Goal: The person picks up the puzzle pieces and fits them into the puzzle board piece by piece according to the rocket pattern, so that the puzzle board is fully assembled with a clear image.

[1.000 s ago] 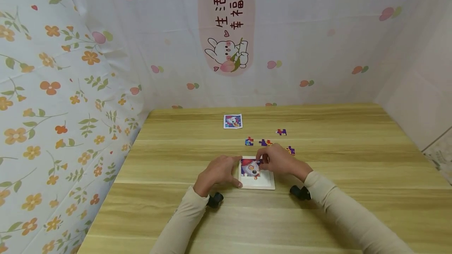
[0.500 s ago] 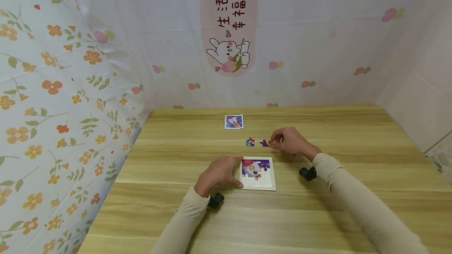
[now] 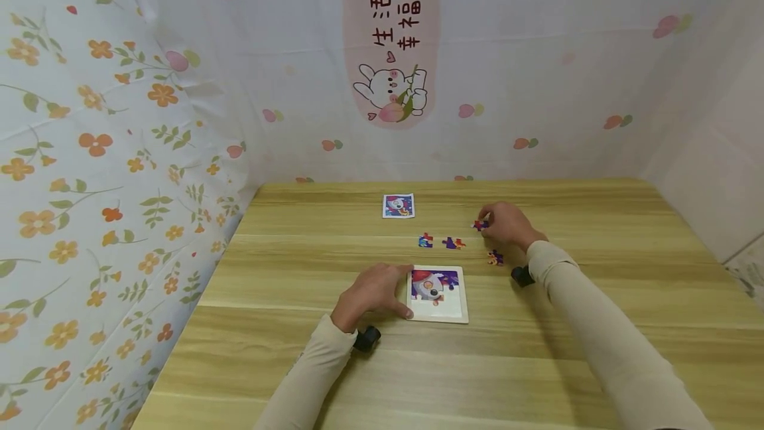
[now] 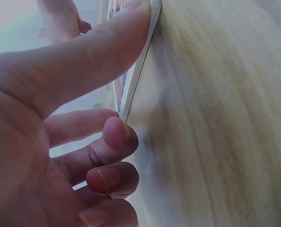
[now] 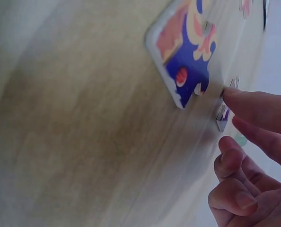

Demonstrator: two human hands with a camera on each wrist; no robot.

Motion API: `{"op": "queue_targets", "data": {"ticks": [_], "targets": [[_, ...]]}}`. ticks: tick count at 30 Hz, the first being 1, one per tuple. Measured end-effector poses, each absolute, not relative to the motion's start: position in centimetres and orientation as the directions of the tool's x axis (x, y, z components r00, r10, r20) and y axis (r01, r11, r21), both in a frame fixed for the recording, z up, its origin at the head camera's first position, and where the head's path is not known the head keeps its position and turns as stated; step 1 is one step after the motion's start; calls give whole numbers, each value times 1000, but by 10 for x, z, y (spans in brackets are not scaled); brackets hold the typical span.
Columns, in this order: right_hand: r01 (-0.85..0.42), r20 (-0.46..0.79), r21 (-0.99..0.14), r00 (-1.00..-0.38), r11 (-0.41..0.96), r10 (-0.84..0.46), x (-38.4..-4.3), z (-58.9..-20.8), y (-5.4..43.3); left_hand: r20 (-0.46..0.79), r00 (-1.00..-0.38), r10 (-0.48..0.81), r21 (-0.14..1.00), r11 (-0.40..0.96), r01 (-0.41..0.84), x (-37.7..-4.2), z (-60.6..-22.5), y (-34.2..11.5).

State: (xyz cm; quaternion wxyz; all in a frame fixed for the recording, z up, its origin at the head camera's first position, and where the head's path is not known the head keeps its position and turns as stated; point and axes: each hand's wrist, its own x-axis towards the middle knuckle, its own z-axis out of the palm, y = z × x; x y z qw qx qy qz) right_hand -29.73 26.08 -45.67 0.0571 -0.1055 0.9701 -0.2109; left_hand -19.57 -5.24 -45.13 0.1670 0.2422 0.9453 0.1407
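My left hand (image 3: 373, 290) holds the left side of a white-rimmed puzzle tray (image 3: 438, 316), index finger at its far corner and thumb at the near one. The tray holds a partly assembled picture of a grey-white character with red and purple. In the left wrist view the thumb (image 4: 83, 66) lies along the rim while the other fingers curl beside it. Farther back, my right hand (image 3: 507, 224) pinches a small red-and-purple puzzle piece (image 3: 479, 225) lying on the table. In the right wrist view that piece (image 5: 223, 118) shows at the thumb and index fingertips.
A purple-and-orange piece (image 3: 495, 257) lies nearer than the right hand. Two more pieces, one blue-and-red (image 3: 426, 240) and one purple-and-red (image 3: 453, 243), sit behind the tray. A printed picture card (image 3: 398, 206) lies near the wooden table's (image 3: 322, 211) back edge, below the patterned cloth (image 3: 507, 78).
My right hand has left the tray, where a purple piece now sits at the upper right, and moved back and right to the red-and-purple piece. The left hand stays on the tray.
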Motion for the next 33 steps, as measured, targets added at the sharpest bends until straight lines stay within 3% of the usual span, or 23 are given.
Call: {"op": "queue_targets", "data": {"ticks": [20,33], "targets": [[-139,-74,-473,-978,870,-197,-301,-457,267,-263,-823,503,352,844,404,-196,-451,-51],[-130,-73,-621,-972,773,-222,-295,-453,278,-272,-824,497,377,843,384,-197,-452,-50]]}}
